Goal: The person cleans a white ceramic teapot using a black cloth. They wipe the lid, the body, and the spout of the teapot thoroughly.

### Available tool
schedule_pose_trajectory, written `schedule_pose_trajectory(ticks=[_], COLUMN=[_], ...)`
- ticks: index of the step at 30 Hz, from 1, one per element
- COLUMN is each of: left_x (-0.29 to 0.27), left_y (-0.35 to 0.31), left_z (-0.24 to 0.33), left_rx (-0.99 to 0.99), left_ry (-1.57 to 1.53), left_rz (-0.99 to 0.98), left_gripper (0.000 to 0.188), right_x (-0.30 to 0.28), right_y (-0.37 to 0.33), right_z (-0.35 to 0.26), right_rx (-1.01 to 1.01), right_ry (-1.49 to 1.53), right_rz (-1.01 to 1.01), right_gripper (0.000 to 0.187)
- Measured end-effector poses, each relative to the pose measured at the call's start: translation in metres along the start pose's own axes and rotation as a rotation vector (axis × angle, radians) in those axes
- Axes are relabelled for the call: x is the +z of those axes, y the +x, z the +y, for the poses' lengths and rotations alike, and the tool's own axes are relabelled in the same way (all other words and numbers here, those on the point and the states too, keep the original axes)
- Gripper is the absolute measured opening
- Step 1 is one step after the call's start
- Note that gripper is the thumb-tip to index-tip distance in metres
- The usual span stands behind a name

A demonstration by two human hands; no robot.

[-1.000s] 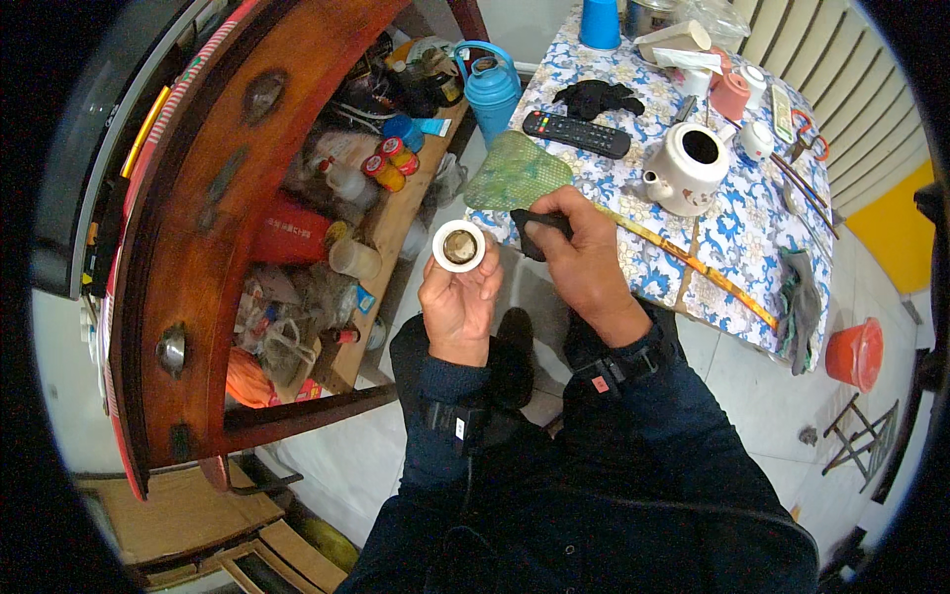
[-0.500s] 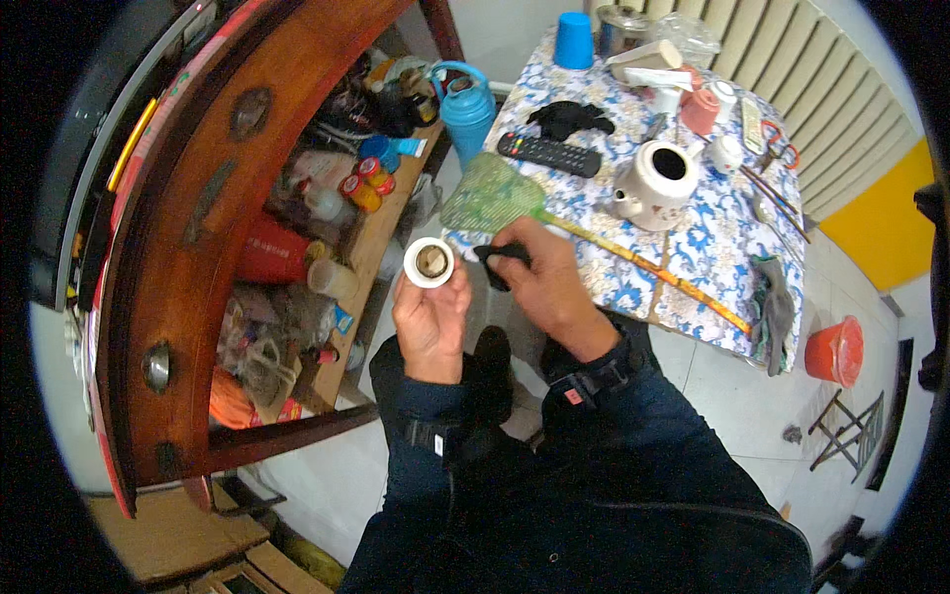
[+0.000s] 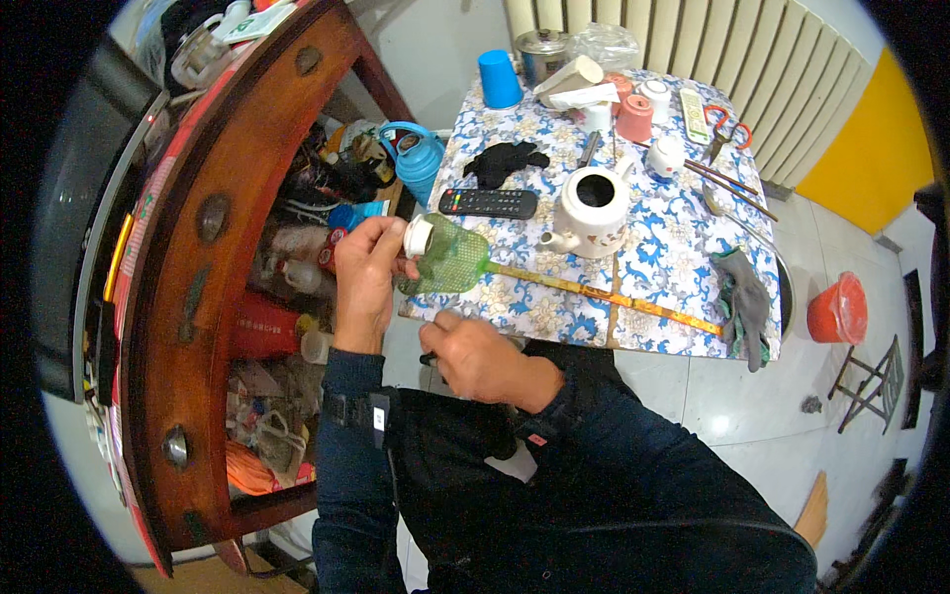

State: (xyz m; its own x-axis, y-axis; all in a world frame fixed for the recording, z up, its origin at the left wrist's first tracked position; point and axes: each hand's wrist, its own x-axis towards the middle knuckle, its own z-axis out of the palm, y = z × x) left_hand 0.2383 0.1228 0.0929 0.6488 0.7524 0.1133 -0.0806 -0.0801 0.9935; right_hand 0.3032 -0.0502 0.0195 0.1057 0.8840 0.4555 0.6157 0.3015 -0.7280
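My left hand [image 3: 368, 262] is raised near the table's left edge, its thumb and fingers pinching a small white lid [image 3: 418, 238] in front of the fly swatter's green mesh head [image 3: 450, 262]. Lower and to the right, my right hand [image 3: 475, 358] is curled around a small black piece of cloth [image 3: 427, 358], mostly hidden in the fingers. On the table, the white teapot [image 3: 594, 213] stands upright with its top uncovered. Left of it lie a black remote control [image 3: 488, 204] and a crumpled black cloth [image 3: 505, 163].
The patterned tablecloth [image 3: 653, 272] also bears a blue cup [image 3: 500, 79], pink cups [image 3: 634, 119], red-handled scissors [image 3: 725, 134] and grey gloves [image 3: 744, 307]. A cluttered wooden cabinet [image 3: 213, 218] stands left, a blue thermos [image 3: 414, 158] behind. A red bucket [image 3: 837, 309] and folding stool [image 3: 871, 396] are right.
My left hand has moved up and left with the lid, turning it so its hollow underside no longer faces me. My right hand has moved down and left. The view has shifted.
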Motion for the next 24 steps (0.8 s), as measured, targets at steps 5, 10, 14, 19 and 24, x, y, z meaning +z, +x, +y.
schedule_pose_trajectory(ticks=[5, 10, 14, 19, 24], left_x=[0.028, 0.051, 0.07, 0.081, 0.082], left_y=[0.03, 0.04, 0.04, 0.044, 0.043], left_z=[0.002, -0.012, -0.026, -0.034, -0.035], left_rx=[0.018, -0.082, -0.197, -0.249, -0.293], left_ry=[0.326, 0.411, 0.447, 0.419, 0.342], left_rz=[-0.203, -0.349, -0.397, -0.439, -0.353], left_gripper=[0.02, 0.021, 0.022, 0.022, 0.021], right_x=[0.0, 0.001, 0.005, 0.009, 0.013], right_y=[-0.002, -0.008, -0.01, -0.016, -0.018], right_z=[0.003, 0.009, 0.016, 0.022, 0.027], right_rx=[-0.021, -0.063, -0.123, -0.202, -0.268], right_ry=[-0.058, -0.091, -0.116, -0.082, -0.053], right_rz=[-0.099, -0.188, -0.243, -0.082, -0.026], right_gripper=[0.031, 0.032, 0.029, 0.021, 0.021])
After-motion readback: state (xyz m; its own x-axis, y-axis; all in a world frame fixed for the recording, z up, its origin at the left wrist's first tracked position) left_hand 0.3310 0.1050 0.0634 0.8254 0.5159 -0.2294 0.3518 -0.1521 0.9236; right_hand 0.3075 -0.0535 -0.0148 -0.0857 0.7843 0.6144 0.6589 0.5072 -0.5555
